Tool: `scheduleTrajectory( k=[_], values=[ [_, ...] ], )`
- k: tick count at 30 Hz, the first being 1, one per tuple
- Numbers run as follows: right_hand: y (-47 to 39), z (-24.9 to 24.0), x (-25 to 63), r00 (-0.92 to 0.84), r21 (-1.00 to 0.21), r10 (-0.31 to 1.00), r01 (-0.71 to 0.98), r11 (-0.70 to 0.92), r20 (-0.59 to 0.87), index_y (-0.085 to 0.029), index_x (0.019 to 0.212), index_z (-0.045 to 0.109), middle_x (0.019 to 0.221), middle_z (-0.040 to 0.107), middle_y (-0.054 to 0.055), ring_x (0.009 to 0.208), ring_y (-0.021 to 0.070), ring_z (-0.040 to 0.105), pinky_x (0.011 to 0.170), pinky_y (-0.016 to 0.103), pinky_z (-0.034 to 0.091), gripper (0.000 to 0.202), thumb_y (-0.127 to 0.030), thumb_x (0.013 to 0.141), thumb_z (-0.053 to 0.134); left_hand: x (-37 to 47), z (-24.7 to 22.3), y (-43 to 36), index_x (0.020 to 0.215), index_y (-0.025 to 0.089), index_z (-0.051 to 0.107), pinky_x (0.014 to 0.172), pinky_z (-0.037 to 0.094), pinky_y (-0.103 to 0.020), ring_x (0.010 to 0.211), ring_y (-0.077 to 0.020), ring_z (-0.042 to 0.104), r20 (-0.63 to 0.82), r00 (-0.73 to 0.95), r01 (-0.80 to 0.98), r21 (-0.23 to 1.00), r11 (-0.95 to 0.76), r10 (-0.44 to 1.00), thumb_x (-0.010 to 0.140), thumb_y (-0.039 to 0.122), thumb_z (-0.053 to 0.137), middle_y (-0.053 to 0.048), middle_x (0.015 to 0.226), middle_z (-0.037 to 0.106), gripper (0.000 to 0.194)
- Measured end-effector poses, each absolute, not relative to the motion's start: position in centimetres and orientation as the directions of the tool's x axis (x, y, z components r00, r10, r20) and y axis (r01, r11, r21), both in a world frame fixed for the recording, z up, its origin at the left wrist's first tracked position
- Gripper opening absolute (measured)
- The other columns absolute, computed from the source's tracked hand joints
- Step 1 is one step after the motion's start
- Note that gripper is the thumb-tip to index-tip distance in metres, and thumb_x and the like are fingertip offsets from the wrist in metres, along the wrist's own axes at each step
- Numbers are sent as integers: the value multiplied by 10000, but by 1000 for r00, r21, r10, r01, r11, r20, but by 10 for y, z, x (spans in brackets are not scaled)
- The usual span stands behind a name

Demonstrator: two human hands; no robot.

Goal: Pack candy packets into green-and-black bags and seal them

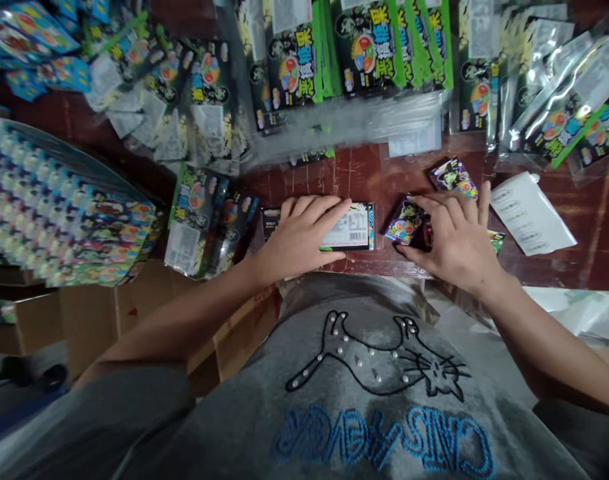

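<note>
My left hand (pixel 304 233) lies palm down with fingers spread on a flat packet (pixel 357 227) that has a white label and barcode, near the table's front edge. To the right, my right hand (pixel 449 233) is over a few small printed packs, its thumb and forefinger around the lower end of a purple pack (pixel 404 219). Another purple pack (pixel 453 177) lies just beyond its fingers. Part of a red and a green pack shows beneath this hand; the rest is covered. A white printed slip (pixel 532 213) rests to the right of my right hand.
Stacks of black and green packets (pixel 369 50) stand along the back of the dark red table (pixel 354 167). Blue packs (pixel 29 40) are at the back left, a fanned stack of colourful cards (pixel 69 213) at the left, and cardboard boxes (pixel 149 300) below the edge.
</note>
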State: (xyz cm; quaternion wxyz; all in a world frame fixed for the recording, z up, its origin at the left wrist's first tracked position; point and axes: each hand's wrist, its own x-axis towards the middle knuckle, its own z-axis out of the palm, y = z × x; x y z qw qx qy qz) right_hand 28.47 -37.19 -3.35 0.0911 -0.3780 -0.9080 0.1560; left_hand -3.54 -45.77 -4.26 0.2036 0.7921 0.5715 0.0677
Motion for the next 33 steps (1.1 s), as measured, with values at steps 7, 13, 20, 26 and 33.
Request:
scheduleTrajectory(
  k=[7, 13, 20, 26, 33],
  values=[
    [-335, -32, 284, -912, -616, 404, 275, 738, 77, -259, 1498, 591, 1509, 654, 140, 1345, 345, 653, 1316, 697, 290, 590, -478, 971, 738, -44, -50, -450, 1660, 239, 435, 1165, 363, -517, 1408, -380, 521, -89, 408, 837, 433, -334, 909, 871, 517, 854, -155, 1596, 574, 936],
    [-334, -29, 286, -907, -662, 404, 230, 714, 120, -264, 1547, 583, 1539, 628, 147, 1432, 341, 618, 1326, 687, 305, 626, -485, 984, 743, -37, -46, -449, 1664, 223, 432, 1211, 352, -519, 1446, -383, 498, -120, 333, 840, 489, -236, 935, 848, 514, 871, -161, 1618, 552, 971],
    [-336, -33, 294, -904, -671, 414, 242, 701, 106, -246, 1565, 584, 1539, 623, 160, 1436, 365, 622, 1353, 728, 237, 632, -491, 999, 727, -31, -44, -446, 1671, 237, 425, 1215, 354, -517, 1435, -379, 516, -75, 387, 812, 500, -301, 919, 858, 502, 859, -151, 1605, 567, 959],
    [-338, -42, 290, -867, -540, 466, 311, 782, 176, -223, 1564, 565, 1526, 623, 193, 1436, 386, 611, 1321, 773, 263, 620, -408, 997, 734, -25, -40, -449, 1668, 217, 432, 1163, 369, -525, 1417, -409, 513, -93, 361, 854, 432, -289, 928, 852, 455, 871, -171, 1590, 580, 957],
    [-353, -44, 291, -816, -521, 534, 364, 772, 222, -248, 1587, 515, 1514, 621, 202, 1396, 383, 634, 1266, 772, 370, 681, -405, 976, 774, -20, -44, -453, 1660, 240, 435, 1159, 384, -495, 1398, -368, 522, -88, 337, 843, 472, -258, 937, 853, 456, 877, -141, 1573, 587, 944]
  ],
)
